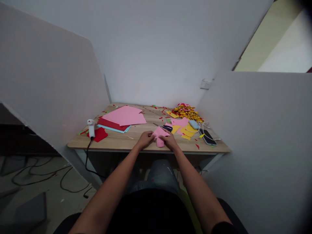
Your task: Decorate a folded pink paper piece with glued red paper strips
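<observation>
A small piece of pink paper (159, 132) is held between my two hands over the front edge of the wooden table. My left hand (145, 139) pinches its left side, and my right hand (169, 139) grips its right side with the thumb on top. One part of the paper hangs down between the hands. Just behind my right hand lie dark-handled scissors (167, 128), their blades pointing left. Pink scraps (180, 122) and yellow paper pieces (188, 131) lie to the right of the scissors.
Large pink sheets (125, 115) cover red and light blue ones at the left. A white corded tool (91, 128) stands beside red paper (99, 134). At the right are a phone (207, 137), a pale device (193, 124) with cables and a yellow-red paper pile (187, 112). Partitions flank the table (117, 143).
</observation>
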Action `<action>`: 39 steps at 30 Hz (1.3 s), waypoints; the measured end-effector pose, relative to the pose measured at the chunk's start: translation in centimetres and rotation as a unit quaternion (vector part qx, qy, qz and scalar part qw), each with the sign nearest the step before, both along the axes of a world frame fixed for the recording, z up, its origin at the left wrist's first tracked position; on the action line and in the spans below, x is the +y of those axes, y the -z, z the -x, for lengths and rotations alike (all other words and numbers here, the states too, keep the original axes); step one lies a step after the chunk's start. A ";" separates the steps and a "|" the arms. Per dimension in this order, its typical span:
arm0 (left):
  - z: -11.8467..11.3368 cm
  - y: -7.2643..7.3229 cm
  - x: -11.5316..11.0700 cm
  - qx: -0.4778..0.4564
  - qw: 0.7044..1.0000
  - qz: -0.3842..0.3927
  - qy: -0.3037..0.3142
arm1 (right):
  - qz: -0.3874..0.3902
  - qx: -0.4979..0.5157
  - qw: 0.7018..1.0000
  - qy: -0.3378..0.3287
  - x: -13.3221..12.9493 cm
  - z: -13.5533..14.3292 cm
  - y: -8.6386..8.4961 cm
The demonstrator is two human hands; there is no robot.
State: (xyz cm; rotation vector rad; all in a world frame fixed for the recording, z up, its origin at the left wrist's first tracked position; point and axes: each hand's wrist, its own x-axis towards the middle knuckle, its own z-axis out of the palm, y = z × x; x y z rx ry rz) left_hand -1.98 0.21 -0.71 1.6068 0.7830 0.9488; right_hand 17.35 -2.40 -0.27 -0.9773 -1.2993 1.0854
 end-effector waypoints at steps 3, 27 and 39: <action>0.1 0.1 0.1 0.004 1.000 -0.003 -0.001 | 0.009 -0.023 1.000 -0.016 0.1 0.0 0.6; 0.2 -1.5 -1.0 0.090 0.969 -0.210 -0.093 | 0.063 -0.202 0.977 0.016 1.7 -0.3 1.5; 0.2 -2.1 -1.6 0.123 0.956 -0.246 -0.098 | 0.095 -0.237 0.967 -0.001 1.7 -0.4 0.9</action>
